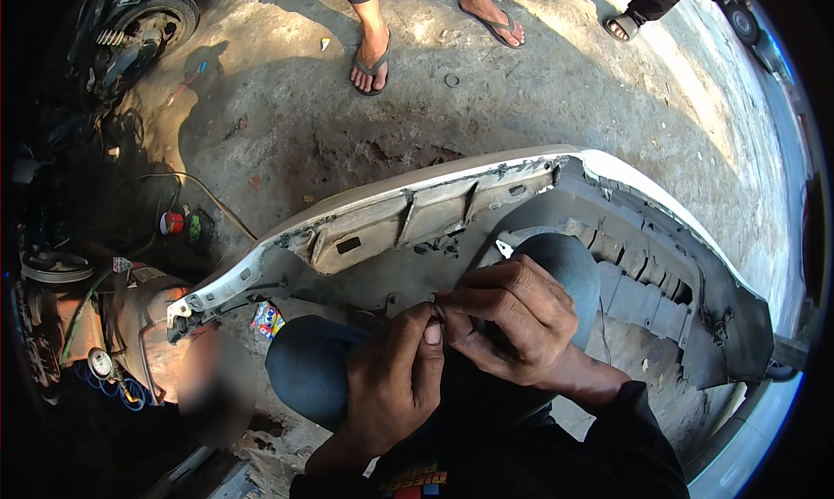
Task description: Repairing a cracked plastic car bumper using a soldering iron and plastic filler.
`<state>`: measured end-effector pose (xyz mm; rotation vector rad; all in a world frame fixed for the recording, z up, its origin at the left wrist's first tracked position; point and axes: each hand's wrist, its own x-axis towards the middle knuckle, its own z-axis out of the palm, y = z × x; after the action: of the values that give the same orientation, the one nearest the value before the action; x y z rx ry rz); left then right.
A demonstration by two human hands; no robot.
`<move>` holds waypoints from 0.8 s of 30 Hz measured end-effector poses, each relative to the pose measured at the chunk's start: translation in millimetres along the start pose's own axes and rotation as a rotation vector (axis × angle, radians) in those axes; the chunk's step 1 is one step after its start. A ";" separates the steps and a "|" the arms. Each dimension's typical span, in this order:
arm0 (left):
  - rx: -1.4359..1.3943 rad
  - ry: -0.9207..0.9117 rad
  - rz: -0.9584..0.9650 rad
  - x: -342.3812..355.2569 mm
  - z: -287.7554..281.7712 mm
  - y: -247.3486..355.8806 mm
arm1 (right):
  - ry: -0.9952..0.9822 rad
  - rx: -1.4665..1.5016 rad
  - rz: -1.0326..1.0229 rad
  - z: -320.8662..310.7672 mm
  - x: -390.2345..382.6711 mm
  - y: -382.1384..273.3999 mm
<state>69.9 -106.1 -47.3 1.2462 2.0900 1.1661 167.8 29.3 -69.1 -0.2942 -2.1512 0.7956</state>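
Dark sliver (437,307), barely visible, sits between left hand (395,377) and right hand (519,317), both pinched closed on it near the bumper (439,214); one loosened grip could drop it out of sight below.

Bright and warm along the far edge of the ground (521,99), with sunny patches around the feet (373,52). Very white, nearly washed out, toward its right edge. Dim by its left edge, with big shadows beside the motorbike (143,34). In soft shade around the left hand (391,377) and right hand (517,317), but sharp. Too tiny to see well: the small dark thing (437,308) between them. Smeared in one round spot beside the orange tank (152,325) (like a rubbed-out drawing). Black at all corners, stretched and bent near the rim, with blue glow by the vehicle (766,52) far right.
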 end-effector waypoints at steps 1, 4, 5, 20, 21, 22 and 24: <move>0.018 0.000 0.010 -0.5 0.5 1.0 | 0.006 -0.014 -0.009 0.4 0.1 0.0; 0.047 -0.007 0.030 -0.2 1.1 0.7 | 0.023 -0.020 -0.013 2.0 -0.8 0.8; 0.062 -0.012 0.039 0.0 0.6 0.2 | 0.033 -0.009 -0.011 1.8 -1.0 0.9; -0.089 0.150 0.173 5.1 -1.7 -12.2 | -0.043 0.155 0.138 -6.0 5.0 -1.1; -0.089 0.149 0.172 4.6 -2.2 -10.6 | -0.043 0.156 0.140 -5.8 4.1 -0.6; -0.046 0.124 0.145 3.9 -3.1 -8.6 | -0.052 0.137 0.128 -5.3 3.1 0.0; -0.001 0.100 0.117 3.4 -5.4 -6.6 | -0.060 0.121 0.116 -4.6 3.1 0.0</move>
<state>61.1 -107.1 -49.7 1.3515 2.1113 1.3048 169.3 32.7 -65.0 -0.3388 -2.1462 1.0080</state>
